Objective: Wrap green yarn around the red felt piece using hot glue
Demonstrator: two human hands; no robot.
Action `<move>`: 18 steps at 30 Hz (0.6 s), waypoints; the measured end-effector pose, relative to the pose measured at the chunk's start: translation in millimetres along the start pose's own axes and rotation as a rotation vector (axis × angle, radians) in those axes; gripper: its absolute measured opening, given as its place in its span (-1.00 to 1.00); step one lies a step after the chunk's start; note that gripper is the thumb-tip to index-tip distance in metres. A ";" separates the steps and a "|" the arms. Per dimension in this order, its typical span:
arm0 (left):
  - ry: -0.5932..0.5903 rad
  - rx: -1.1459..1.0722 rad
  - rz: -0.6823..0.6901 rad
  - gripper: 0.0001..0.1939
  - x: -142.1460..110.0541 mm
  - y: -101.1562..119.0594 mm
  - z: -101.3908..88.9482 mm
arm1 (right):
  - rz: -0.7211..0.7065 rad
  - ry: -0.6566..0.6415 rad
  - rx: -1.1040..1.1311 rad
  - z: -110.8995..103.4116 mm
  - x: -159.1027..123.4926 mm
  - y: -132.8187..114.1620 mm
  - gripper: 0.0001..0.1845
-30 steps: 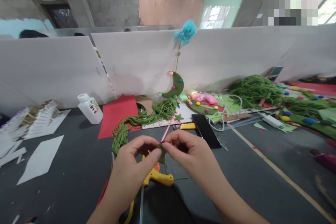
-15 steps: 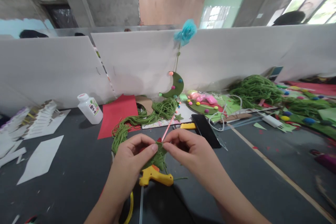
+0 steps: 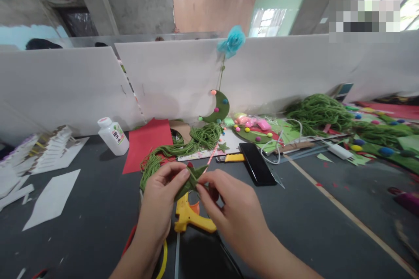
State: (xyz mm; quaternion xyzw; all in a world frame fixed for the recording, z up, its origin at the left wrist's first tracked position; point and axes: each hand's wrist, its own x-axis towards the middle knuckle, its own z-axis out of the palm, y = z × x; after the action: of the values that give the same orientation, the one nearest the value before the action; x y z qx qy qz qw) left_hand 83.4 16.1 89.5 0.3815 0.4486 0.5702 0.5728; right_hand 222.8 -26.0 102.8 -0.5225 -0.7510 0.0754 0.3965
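Pinched between the thumb and fingers of my left hand is a green felt star, with a bit of red at one tip. The fingertips of my right hand close on its right side, where a thin green strand seems to cross it. Fingers cover part of the star. Just below my hands lies a yellow hot glue gun with an orange trigger and a clear glue stick. Behind them, a pink-and-white striped stick leads up toward a green moon dotted with pompoms.
Green yarn trails over red paper on the left, near a white bottle. A yellow utility knife, a black phone and a white charger lie behind and right. A white partition borders the far edge.
The felt star has been turned, so its points show more plainly and the red tip sits further left. My right hand has shifted slightly down and left across it.
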 end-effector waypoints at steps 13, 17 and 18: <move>0.104 -0.200 -0.139 -0.71 10.1 -4.2 2.4 | -0.046 -0.445 0.028 37.8 -6.3 -8.8 -0.87; 0.092 -0.201 -0.120 -0.69 20.0 -8.3 -4.0 | -0.024 -0.605 -0.082 27.0 3.7 -2.6 -0.85; 0.095 -0.197 -0.105 -0.69 23.3 -9.1 -6.3 | -0.009 -0.640 -0.126 23.2 6.5 1.1 -0.86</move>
State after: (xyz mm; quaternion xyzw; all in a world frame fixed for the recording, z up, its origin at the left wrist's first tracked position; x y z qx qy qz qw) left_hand 79.1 38.3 77.1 0.2721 0.4364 0.5982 0.6145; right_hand 207.0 -13.0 90.0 -0.4923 -0.8432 0.1876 0.1074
